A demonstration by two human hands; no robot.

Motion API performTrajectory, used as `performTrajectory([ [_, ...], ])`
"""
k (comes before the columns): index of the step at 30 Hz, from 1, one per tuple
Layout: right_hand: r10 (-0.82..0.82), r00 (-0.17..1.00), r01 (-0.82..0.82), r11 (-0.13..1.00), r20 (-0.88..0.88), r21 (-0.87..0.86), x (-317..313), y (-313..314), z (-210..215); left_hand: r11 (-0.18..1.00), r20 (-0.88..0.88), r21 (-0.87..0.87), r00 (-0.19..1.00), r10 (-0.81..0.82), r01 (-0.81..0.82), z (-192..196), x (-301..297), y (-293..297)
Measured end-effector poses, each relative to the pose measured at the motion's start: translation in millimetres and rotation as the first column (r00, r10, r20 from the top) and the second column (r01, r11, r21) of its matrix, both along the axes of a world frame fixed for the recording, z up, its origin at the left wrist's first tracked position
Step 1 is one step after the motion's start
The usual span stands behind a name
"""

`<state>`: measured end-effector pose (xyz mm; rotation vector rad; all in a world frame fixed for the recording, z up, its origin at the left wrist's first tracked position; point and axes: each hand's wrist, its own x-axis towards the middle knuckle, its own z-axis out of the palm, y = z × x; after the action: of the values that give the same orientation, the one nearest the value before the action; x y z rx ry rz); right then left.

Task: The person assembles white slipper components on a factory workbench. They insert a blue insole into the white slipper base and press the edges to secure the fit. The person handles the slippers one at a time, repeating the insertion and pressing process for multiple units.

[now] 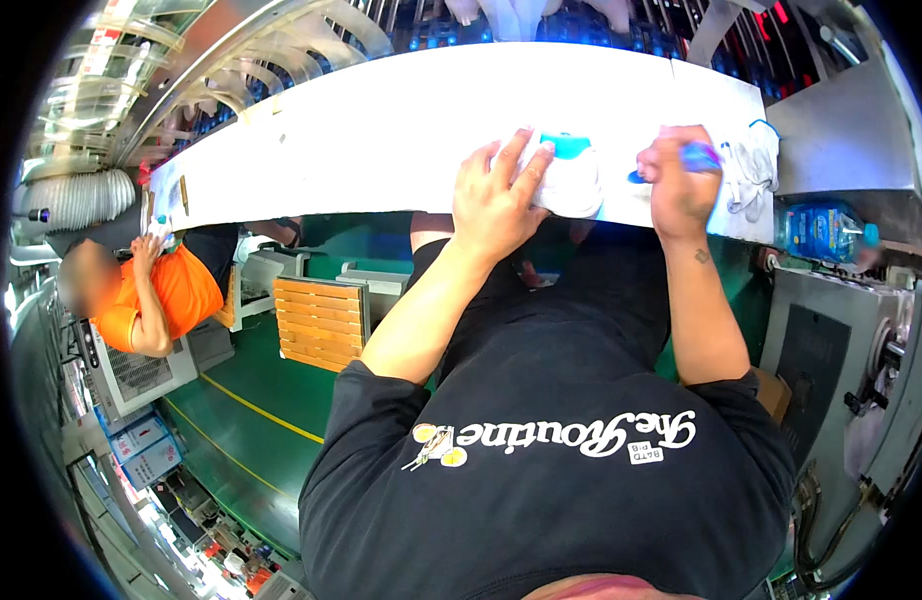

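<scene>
My left hand [497, 196] lies flat with spread fingers on a white folded cloth item [573, 184] at the near edge of the white worktable [381, 130]. A teal piece [565, 145] shows at the cloth's far end. My right hand [681, 180] is closed around a small blue and purple tool [697, 155], its tip just right of the cloth. Both forearms reach up from my black shirt.
A pile of white gloves or cloth [753, 168] lies at the table's right end. A blue packet [819, 228] rests on a grey machine at the right. A person in an orange shirt [151, 290] works at the table's left end. A wooden pallet [321, 322] stands on the green floor.
</scene>
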<state>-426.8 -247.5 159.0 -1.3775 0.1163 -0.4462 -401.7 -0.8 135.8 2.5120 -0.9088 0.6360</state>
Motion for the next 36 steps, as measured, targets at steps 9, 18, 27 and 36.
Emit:
performTrajectory([
  [9, 0.105, 0.888, -0.433, 0.517, -0.447, -0.739, 3.4, 39.7, 2.5, 1.000, 0.016, 0.000, 1.000, -0.025, 0.024, 0.8, -1.6, -1.7],
  [18, 0.088, 0.851, -0.486, 0.501, -0.517, -0.716, 33.2, 2.3, 5.2, 0.982, -0.132, 0.182, 0.991, -0.022, 0.046, 24.2, 3.7, -3.5],
  [27, 0.374, 0.926, -0.298, 0.796, -0.042, 0.527, 39.7, 38.1, 1.0, 0.985, -0.076, 0.152, 0.993, 0.089, -0.077, 21.0, -17.4, -30.3],
  [36, 0.584, 0.681, -0.593, 0.794, -0.443, 0.135, 73.5, -36.3, 16.0, 1.000, 0.115, -0.018, 0.993, 0.008, -0.006, -7.1, -17.1, -18.2],
])
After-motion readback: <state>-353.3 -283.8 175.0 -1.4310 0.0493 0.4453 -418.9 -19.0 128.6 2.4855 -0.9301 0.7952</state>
